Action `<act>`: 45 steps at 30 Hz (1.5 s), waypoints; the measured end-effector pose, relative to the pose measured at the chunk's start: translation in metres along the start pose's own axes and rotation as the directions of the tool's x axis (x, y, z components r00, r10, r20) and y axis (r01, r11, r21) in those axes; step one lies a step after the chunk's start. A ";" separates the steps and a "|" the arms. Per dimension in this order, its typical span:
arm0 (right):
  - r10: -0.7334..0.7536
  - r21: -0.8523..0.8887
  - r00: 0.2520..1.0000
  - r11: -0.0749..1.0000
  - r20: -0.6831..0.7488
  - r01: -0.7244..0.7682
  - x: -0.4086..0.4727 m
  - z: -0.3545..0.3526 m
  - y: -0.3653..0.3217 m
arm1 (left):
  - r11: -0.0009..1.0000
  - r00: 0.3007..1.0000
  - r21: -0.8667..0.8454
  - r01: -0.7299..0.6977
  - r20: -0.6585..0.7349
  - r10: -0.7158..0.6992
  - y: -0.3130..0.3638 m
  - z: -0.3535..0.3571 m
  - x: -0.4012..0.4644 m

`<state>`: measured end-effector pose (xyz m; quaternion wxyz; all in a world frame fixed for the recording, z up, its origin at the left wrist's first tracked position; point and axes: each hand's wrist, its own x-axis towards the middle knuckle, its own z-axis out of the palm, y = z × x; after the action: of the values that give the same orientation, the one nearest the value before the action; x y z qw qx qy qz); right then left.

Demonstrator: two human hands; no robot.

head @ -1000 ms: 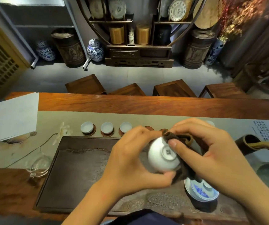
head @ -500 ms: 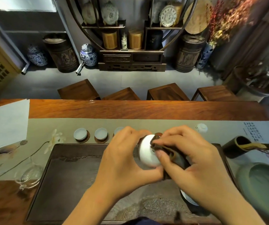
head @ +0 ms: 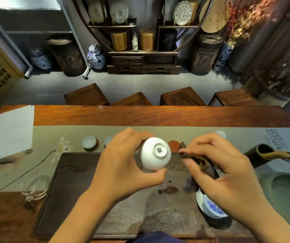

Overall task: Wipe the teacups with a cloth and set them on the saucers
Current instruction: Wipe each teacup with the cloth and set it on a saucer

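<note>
L to R: two wiped cups on saucers [head: 89, 142] at far-left of runner. Left hand [head: 123, 165] grips teacup [head: 154, 156] tilted, foot toward cam, over tea tray [head: 81, 186]. Empty saucer [head: 173, 146] just behind. Right hand [head: 216, 171] clenches cloth [head: 202, 163], apart from cup. Risk: thumb-and-fingertip hold may slip; cup drops on tray, chips.

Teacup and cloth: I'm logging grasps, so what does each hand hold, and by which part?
Left hand holds the white teacup by its sides, foot facing the camera. Right hand grips the bunched brown cloth around its middle.
</note>
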<state>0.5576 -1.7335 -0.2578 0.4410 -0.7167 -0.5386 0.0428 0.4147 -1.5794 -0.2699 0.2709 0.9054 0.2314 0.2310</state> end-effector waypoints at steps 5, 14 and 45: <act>-0.053 -0.044 0.998 0.998 -0.026 0.052 0.005 0.015 -0.011 | 0.998 0.998 -0.047 -0.046 0.031 0.047 0.015 0.011 -0.002; -0.052 -0.158 0.997 0.986 0.056 0.060 -0.006 0.028 -0.012 | 0.999 0.998 -0.038 -0.014 0.055 0.016 0.008 0.019 -0.008; 0.293 -0.224 0.956 0.932 0.007 -0.284 -0.036 0.019 -0.010 | 0.899 0.972 -0.370 0.232 0.127 -0.198 -0.047 0.025 -0.030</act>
<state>0.5248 -1.7515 -0.2772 0.3368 -0.8313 -0.4379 0.0616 0.3911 -1.5710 -0.3255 0.4759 0.8130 0.2686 0.2009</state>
